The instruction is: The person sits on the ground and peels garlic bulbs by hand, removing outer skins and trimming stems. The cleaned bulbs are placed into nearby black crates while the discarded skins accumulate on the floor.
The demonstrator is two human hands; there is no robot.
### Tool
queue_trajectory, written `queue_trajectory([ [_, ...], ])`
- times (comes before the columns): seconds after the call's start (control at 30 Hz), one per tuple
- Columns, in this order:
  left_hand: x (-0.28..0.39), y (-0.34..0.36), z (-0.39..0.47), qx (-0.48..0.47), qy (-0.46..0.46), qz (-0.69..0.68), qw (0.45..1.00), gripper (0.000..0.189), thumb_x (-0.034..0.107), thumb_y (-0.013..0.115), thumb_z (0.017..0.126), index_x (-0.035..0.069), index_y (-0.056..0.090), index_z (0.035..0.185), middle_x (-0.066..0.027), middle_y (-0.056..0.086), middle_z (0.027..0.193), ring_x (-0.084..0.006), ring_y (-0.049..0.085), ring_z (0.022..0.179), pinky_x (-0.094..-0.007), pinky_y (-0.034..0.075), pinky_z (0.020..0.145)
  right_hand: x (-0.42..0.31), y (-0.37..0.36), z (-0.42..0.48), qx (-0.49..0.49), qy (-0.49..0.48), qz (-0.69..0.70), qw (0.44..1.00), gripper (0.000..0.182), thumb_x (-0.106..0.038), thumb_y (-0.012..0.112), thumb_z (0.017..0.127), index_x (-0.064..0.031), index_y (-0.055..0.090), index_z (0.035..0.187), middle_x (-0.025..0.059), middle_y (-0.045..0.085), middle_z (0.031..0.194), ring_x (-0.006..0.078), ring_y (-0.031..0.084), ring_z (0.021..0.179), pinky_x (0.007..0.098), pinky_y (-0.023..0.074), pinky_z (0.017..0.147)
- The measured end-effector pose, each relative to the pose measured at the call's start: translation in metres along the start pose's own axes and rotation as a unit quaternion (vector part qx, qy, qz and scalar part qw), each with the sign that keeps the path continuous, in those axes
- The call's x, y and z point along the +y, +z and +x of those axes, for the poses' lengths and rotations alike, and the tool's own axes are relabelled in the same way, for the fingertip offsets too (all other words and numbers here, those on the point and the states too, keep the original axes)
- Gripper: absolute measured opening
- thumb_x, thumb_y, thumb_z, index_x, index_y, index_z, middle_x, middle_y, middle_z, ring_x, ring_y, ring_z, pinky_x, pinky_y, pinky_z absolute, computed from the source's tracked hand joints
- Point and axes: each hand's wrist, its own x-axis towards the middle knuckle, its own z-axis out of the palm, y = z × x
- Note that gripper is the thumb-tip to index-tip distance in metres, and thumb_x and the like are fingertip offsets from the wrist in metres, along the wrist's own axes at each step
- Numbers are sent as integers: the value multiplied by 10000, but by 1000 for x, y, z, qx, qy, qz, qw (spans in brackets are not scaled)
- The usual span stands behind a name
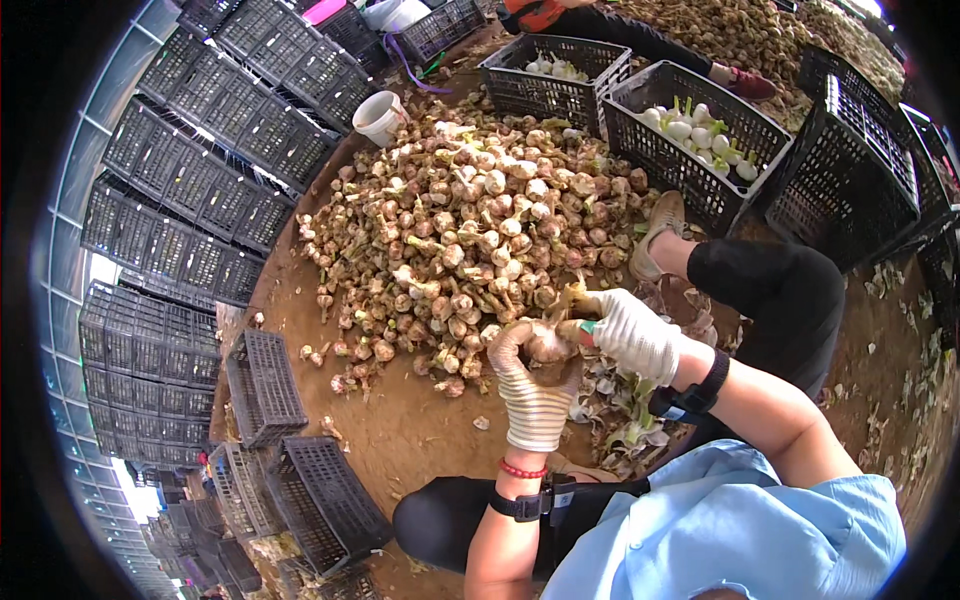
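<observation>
My left hand (534, 379), in a striped knit glove, holds a garlic bulb (547, 345) upright between thumb and fingers. My right hand (630, 334), gloved too, is closed at the bulb's stem; a small green and red thing shows at its fingers, too little to name. Just beyond both hands lies a big heap of unpeeled garlic bulbs (480, 225) with dry stems. Below my right hand, peeled skins and green leaves (630, 427) lie on the ground. Peeled white bulbs (701, 135) with short stems lie in a black plastic crate (660, 161) at upper right.
Another crate (555, 86) of white bulbs stands beside it, near another person's leg (637, 37). A white bucket (380, 118) is behind the heap. Stacked black crates (232, 97) line the left side; loose crates (330, 502) stand at lower left. More crates (847, 172) are at right.
</observation>
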Motion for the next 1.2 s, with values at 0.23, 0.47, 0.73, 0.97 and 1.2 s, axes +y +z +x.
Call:
queue_trajectory([
  [0.23, 11, 5, -2, 20, -215, -267, 939, 652, -23, 805, 702, 98, 420, 1214, -59, 509, 1117, -179, 540, 987, -326, 488, 887, -2, -21, -6, -37, -11, -34, 999, 305, 30, 566, 818, -32, 677, 1095, -3, 675, 887, 73, 545, 824, 274, 474, 767],
  [0.47, -1, -10, 0, -14, -444, -601, 664, 450, 434, 624, 884, 68, 593, 1144, -80, 637, 1084, -217, 620, 978, -370, 507, 901, 18, -18, -7, -81, -21, 103, 991, 307, 22, 599, 804, -49, 691, 1089, -43, 672, 943, 64, 562, 875, 257, 475, 819],
  [0.73, -5, 4, 2, -46, -150, -49, 986, 224, 147, 709, 889, 55, 666, 1089, -44, 649, 1005, -166, 593, 934, -329, 480, 856, 41, -7, -14, 64, -138, -217, 964, 186, -57, 623, 804, -2, 657, 978, 173, 605, 808, 316, 602, 803, 372, 475, 723],
  [0.97, -8, 2, -8, 9, -343, -391, 854, 124, 179, 626, 967, 83, 687, 1017, 19, 662, 891, -75, 575, 744, -245, 500, 671, 38, -25, -30, -3, 33, 27, 999, 201, -132, 610, 856, -6, 666, 1003, 31, 645, 819, 120, 560, 740, 291, 465, 662],
  [1.2, -14, -15, -7, -1, -294, -369, 882, 183, 222, 606, 980, 91, 635, 1104, -11, 640, 1072, -122, 617, 870, -297, 538, 764, 95, -77, -53, -18, 104, -151, 983, 309, -96, 602, 855, -13, 617, 1152, 124, 677, 933, 230, 661, 832, 344, 521, 719],
])
